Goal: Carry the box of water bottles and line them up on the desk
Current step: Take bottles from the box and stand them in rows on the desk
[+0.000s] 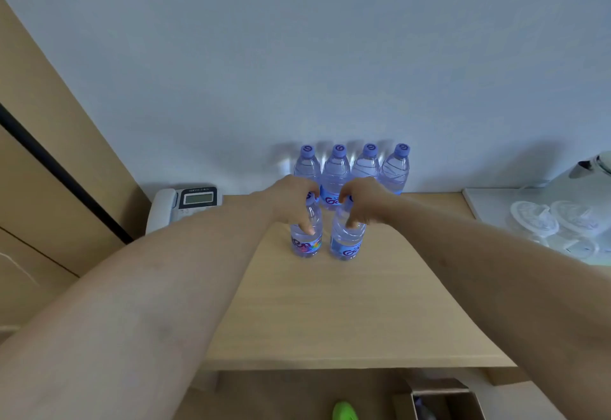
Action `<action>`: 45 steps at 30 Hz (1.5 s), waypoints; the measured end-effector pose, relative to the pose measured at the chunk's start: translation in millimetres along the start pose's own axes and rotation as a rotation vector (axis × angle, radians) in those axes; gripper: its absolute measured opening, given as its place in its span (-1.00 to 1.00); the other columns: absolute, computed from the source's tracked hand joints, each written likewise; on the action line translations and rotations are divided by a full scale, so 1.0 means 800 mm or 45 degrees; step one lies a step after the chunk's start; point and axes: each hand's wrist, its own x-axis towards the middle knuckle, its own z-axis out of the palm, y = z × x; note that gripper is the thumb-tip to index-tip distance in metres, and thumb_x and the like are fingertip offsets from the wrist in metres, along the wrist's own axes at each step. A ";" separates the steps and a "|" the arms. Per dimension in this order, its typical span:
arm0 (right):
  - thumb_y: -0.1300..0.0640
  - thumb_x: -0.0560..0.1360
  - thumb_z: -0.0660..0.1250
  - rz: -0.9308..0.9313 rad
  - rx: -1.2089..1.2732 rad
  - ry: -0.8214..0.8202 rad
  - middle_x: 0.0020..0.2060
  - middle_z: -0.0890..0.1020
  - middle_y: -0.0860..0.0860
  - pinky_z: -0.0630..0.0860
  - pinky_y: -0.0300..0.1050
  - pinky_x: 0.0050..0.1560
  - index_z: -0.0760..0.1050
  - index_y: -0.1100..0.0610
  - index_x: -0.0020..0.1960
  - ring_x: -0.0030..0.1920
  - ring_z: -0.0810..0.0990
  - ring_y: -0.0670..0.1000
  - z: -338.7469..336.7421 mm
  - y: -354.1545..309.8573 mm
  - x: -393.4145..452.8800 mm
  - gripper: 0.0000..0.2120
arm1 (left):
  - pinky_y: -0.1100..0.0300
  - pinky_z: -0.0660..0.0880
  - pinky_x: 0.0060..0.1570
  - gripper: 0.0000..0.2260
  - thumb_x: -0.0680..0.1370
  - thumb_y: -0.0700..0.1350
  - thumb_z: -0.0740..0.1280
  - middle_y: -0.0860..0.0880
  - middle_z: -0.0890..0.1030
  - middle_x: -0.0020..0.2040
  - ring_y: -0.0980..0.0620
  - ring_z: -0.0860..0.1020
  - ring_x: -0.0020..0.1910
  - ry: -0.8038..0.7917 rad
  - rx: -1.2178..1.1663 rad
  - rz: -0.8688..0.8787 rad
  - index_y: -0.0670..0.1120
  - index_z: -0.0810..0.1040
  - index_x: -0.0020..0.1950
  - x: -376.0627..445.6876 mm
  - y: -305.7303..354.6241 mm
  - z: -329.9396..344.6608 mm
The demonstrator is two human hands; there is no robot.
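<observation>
Two bottles stand near the middle of the desk (330, 314). The left hand (291, 201) grips the left bottle (305, 241). The right hand (363, 201) grips the right bottle (347, 241). Four more bottles (352, 168) stand in a row at the far wall. A phone (185, 204) sits far left. The box (443, 399) is below the desk.

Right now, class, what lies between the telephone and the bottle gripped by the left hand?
In the head view, only bare desk separates the telephone from the left hand's bottle.
</observation>
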 end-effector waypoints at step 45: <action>-0.04 0.32 0.56 0.666 0.311 0.511 0.33 0.44 0.12 0.41 -0.01 0.14 0.29 0.05 0.46 0.34 0.39 0.14 0.009 0.123 -0.162 -0.20 | 0.11 0.36 -0.20 -0.65 0.35 -0.03 0.41 -0.04 0.55 0.05 -0.10 0.48 0.06 0.375 0.368 0.601 0.02 0.54 0.13 0.032 0.211 0.024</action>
